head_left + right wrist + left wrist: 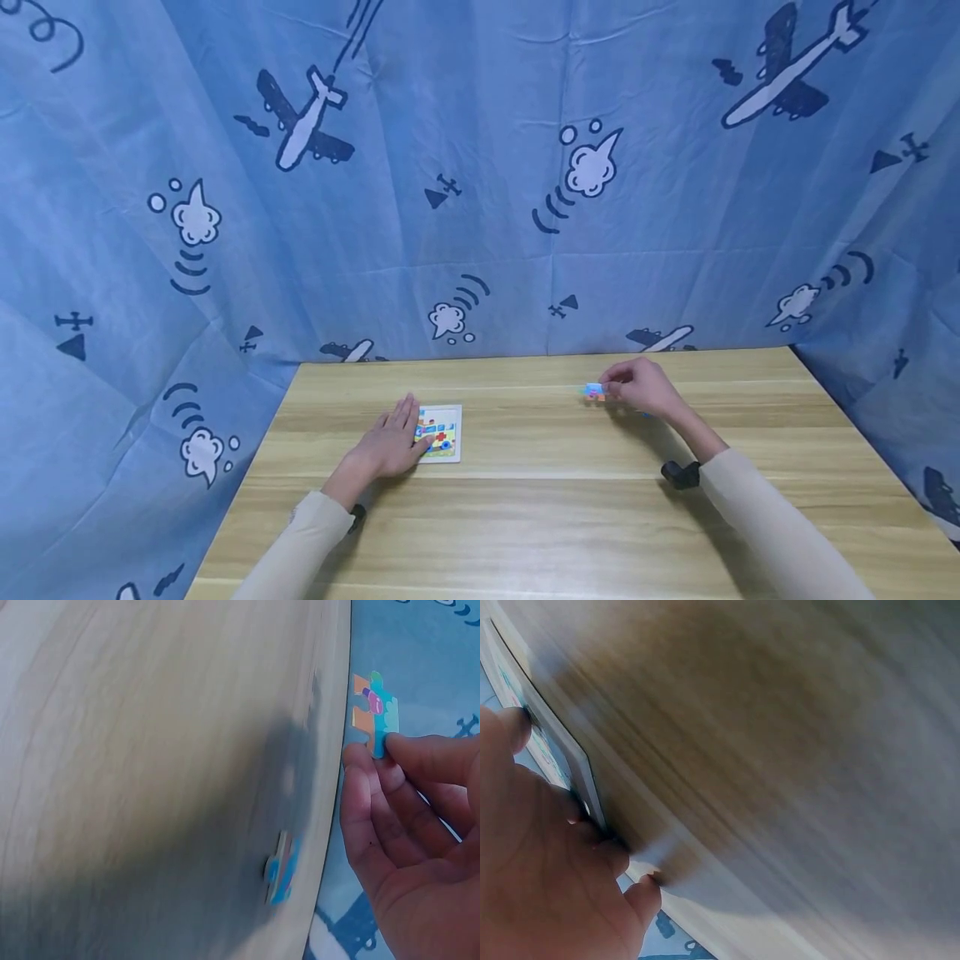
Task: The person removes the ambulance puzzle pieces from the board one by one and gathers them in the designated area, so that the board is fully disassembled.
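A white-framed jigsaw puzzle (448,421) with a colourful picture lies on the left part of the table. My left hand (392,439) rests over its left side with fingers straight, hiding that part of the picture. In the left wrist view the puzzle's edge (585,769) shows beside the fingers. Over the table's right half, my right hand (643,387) pinches a jigsaw piece (381,709) between thumb and fingertips, held above the surface. The piece is blue, orange and green with a pink spot. A second jigsaw piece (283,871), mostly blue, lies on the table under that hand.
The wooden table (540,533) ends at the back against a blue curtain (495,167) printed with planes and clouds. The curtain also hangs along both sides. A dark wrist strap (681,475) sits at the right sleeve's cuff.
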A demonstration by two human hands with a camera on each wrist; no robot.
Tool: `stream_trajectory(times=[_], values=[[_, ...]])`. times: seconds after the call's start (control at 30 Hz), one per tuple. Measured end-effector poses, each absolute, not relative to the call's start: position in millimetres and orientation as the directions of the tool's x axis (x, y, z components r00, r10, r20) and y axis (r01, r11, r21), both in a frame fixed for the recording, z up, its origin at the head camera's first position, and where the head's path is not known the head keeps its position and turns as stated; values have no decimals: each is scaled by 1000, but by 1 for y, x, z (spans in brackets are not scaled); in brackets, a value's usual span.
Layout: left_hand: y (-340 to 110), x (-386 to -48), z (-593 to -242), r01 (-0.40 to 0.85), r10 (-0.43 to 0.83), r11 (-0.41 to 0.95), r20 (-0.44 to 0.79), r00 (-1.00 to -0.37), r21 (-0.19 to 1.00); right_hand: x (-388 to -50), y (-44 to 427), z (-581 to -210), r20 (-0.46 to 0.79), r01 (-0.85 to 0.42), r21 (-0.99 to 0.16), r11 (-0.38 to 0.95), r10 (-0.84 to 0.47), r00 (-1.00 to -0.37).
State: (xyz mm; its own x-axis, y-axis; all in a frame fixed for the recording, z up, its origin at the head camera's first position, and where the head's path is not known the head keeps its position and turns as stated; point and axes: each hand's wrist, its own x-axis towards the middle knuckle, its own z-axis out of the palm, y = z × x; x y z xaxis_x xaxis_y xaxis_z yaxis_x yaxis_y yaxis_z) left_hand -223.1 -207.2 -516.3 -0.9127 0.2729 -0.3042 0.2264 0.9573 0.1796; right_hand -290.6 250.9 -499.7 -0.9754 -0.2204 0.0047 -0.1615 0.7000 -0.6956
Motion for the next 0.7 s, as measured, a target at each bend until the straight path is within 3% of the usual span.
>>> stream_trajectory(times=[0.37,0.7], values=[[-208,-221,-517,226,278,954,-296,-914,197,-290,268,-510,-55,-112,-696,709,-208,-977],[-208,-223,-518,219,270,956,-293,-917,196,-290,268,-511,-34,-164,-650,742,-244,-969]])
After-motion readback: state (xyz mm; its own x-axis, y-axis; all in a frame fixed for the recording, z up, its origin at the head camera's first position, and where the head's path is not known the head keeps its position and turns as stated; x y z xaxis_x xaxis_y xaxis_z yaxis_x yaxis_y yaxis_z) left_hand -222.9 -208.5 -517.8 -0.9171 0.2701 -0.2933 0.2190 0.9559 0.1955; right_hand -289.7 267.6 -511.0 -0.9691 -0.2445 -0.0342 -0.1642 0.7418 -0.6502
